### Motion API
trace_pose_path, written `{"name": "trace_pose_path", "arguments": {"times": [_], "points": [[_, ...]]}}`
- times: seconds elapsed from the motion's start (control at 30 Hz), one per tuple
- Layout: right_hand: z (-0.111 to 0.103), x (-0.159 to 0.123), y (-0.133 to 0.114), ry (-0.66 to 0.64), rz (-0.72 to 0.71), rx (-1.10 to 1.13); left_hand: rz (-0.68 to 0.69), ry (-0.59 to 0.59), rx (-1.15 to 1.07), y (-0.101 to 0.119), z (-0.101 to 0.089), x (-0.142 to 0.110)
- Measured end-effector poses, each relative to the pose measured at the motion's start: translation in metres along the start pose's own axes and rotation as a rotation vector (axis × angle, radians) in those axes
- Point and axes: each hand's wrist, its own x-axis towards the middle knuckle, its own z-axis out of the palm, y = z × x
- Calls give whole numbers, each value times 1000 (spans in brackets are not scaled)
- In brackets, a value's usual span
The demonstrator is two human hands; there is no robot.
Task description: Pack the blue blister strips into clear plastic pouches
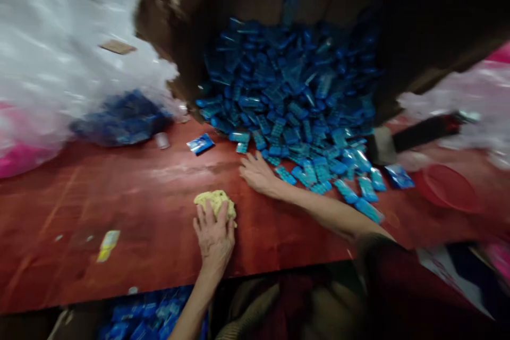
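Note:
My left hand [215,236] lies over a lumpy yellow cloth [215,201], its spread fingers gripping it against the red tabletop [159,223]. Whether this is a folded cloth or a sponge is hard to tell. Farther forward, my right hand [258,172] reaches to the near edge of a heap of small blue packets [279,101], fingers apart and slightly bent. Nothing shows in that hand, though its fingertips are close to the packets. The heap spills out of a large torn cardboard box [159,16] tipped towards me.
A flat blue packet [200,144] and a small white cap [162,140] lie left of the heap. Nearer me is a yellow-and-white packet [108,246]. A dark-handled tool [422,133] and a red dish [448,188] are at right. Clear plastic bags [79,37] fill the left.

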Motion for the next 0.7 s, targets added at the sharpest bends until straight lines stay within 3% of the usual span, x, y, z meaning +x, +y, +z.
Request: {"name": "trace_pose_path", "arguments": {"times": [0.07,0.17,0.27,0.37,0.47,0.7], "points": [[-7,23,-10,-23,-84,24,-10,24,15,-3,1,4],[-5,80,-21,-9,-102,48,-7,27,27,-6,1,10],[6,130,-27,-72,-62,61,-18,21,63,-7,-1,9],[21,154,-29,-138,-45,65,-33,14,92,-6,-4,7],[32,150,-26,-140,-98,61,-55,4,102,-5,-6,9],[33,91,-22,-194,-209,122,-151,-4,114,-14,-19,19]]}}
